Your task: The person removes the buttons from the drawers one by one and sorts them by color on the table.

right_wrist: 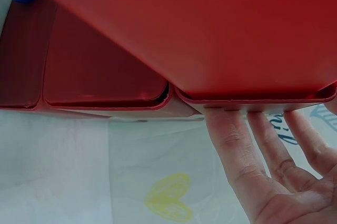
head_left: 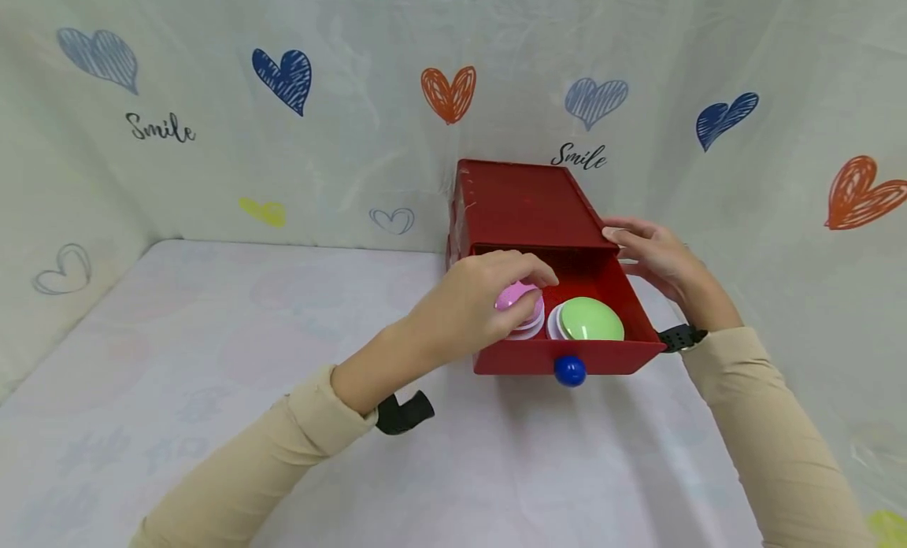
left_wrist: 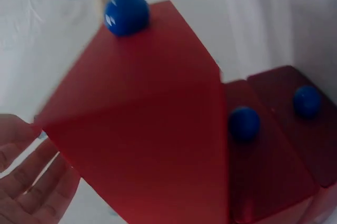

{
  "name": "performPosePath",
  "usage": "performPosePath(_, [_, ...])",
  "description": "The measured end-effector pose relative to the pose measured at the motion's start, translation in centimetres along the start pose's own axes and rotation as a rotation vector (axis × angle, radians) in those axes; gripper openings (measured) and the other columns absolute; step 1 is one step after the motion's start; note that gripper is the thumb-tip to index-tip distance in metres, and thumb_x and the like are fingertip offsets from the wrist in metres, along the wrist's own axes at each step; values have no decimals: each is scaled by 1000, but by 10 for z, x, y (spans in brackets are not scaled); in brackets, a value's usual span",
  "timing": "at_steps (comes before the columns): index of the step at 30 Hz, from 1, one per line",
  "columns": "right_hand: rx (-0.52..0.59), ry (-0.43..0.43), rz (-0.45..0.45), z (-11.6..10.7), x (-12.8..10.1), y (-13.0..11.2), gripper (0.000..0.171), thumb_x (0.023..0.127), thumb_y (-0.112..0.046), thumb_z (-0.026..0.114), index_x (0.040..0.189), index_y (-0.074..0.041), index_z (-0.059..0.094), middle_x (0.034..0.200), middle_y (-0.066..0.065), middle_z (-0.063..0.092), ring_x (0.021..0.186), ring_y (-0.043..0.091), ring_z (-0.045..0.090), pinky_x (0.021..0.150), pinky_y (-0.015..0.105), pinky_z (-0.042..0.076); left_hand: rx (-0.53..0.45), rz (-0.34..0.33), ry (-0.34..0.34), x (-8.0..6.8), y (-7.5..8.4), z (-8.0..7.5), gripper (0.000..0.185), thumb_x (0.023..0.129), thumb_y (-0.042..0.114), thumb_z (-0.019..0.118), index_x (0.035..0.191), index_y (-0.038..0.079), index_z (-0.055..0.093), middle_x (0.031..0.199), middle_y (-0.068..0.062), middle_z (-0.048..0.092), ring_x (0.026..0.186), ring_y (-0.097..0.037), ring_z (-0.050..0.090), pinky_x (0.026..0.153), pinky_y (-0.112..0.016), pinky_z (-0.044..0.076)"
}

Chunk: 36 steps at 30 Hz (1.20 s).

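1. Drawers: a red drawer unit [head_left: 520, 205] stands at the far side of the table [head_left: 212, 351], against the heart-printed backdrop [head_left: 283, 75]. Its top drawer [head_left: 567, 357] is pulled out toward the near side, with a blue knob [head_left: 570, 370] on its front.
2. Inside the open drawer lie two round lids or discs side by side: a pink one [head_left: 520, 298] on the left, resting on a white one, and a green one [head_left: 591, 320] on the right, also over a white edge.
3. The left hand [head_left: 476, 304] reaches over the drawer's left wall, its fingers curled over the pink disc and touching it. Whether they truly grip it cannot be told from the head view.
4. In the left wrist view the fingers [left_wrist: 31, 182] appear loosely extended beside the red drawer front [left_wrist: 142, 129].
5. The right hand [head_left: 655, 253] rests on the right side of the unit, fingers straight, fingertips touching the top edge near the drawer opening. It holds nothing.
6. The right wrist view shows these fingers [right_wrist: 237, 150] pressed flat against the red casing [right_wrist: 210, 29].
7. Two more blue knobs [left_wrist: 244, 123] mark lower shut drawers in the left wrist view.
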State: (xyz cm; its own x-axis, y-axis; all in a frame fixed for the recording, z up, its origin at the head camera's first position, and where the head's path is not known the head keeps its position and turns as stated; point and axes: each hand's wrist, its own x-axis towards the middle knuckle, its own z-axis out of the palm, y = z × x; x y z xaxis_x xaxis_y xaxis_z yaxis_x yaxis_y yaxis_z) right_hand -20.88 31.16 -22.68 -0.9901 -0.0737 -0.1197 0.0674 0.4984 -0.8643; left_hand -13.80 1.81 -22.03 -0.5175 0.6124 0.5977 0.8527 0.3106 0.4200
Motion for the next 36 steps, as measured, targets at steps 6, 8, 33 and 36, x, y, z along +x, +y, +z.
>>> performPosePath(6, [5,1,-2,1,1,0,67,90,-47,53,145,-16,31,123,-7,51,98,5,58,84,26,53,-48,-92,-125,9,-26,1,30,87,15,63,117,11,60,116,-1,64,108,-12,58,88,-24,51])
performPosePath(8, [8,0,-2,1,1,0,67,90,-47,53,145,-16,31,123,-7,51,99,5,58,84,26,53,-53,-109,-180,11,-32,2,34,87,18,64,120,12,59,119,-1,62,110,-13,56,88,-26,51])
performPosePath(33, [20,11,-5,1,0,0,65,90,-46,53,144,-17,31,125,-6,50,100,7,57,83,23,52,362,-302,-696,34,-35,9,79,76,42,72,143,26,33,135,-2,48,123,-16,43,102,-34,33])
performPosePath(36, [23,12,-8,1,0,1,65,90,-46,53,144,-17,32,122,-8,51,100,7,57,83,22,52,396,-320,-713,36,-31,10,79,75,40,73,142,24,35,132,-3,50,121,-17,45,100,-34,35])
